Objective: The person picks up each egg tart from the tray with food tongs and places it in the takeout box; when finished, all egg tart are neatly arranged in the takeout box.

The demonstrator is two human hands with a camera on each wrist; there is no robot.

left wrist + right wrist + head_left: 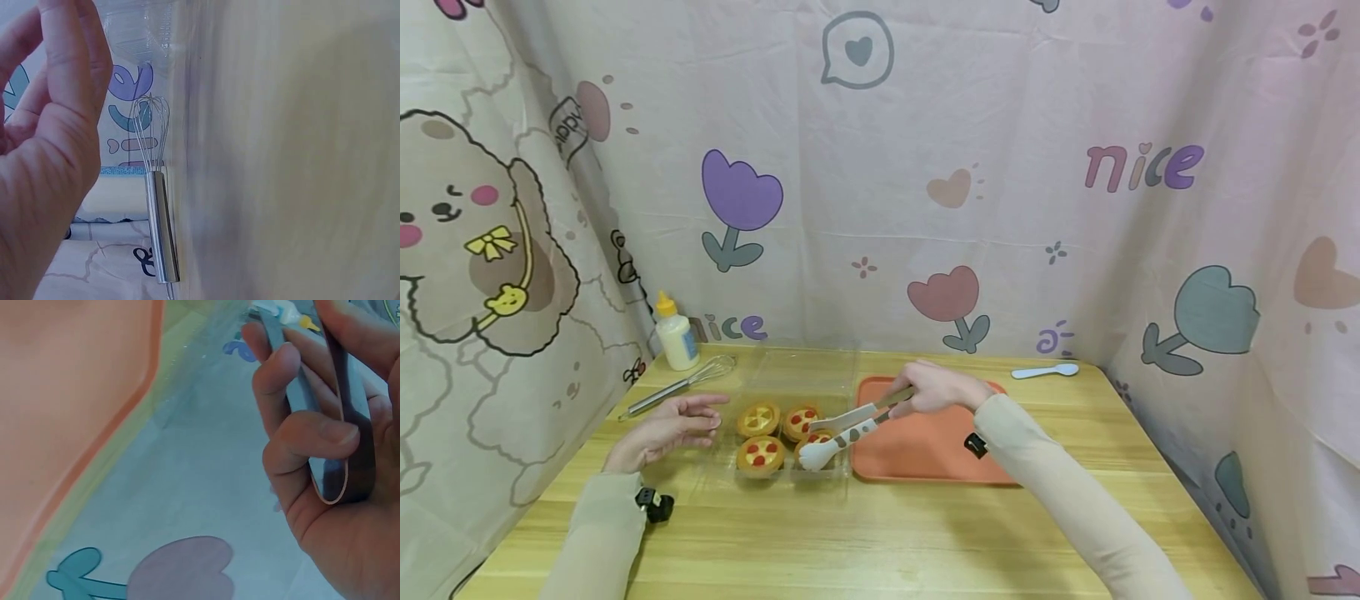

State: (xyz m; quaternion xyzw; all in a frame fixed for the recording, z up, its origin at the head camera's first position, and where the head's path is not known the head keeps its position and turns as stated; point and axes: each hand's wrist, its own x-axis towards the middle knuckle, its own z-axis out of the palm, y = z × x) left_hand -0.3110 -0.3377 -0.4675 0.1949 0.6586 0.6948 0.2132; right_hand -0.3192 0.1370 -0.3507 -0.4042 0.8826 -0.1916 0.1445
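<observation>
- right hand (931,387): at one o'clock in the head view's near group, fingers and thumb curled round the tongs (854,433), pinching them near the bent end (the right wrist view shows that bend tucked against the palm);
- tongs: pale arms with brown spots on the near one, reaching from the hand toward eight o'clock; the two arms stand apart, tips at the front-right tart (823,438); whether they squeeze it, I cannot tell;
- left hand (672,429): at nine o'clock of the clear container (721,468), holding nothing; its fingers are loosely bent and spread a little, pointing toward three o'clock; whether they touch the plastic, I cannot tell;
- tarts: four sit in the container, two by two; the back-left tart (758,419) has a yellow top; the front-left tart (760,455), the back-right tart (801,420) and the front-right one show red spots;
- orange tray (925,458): just beside the container at three o'clock, partly under the right hand;
- whisk (681,387) at ten o'clock of the container; yellow-capped bottle (677,340) beyond it; pale blue spoon (1045,372) at two o'clock; all on the wooden table (880,542).
</observation>
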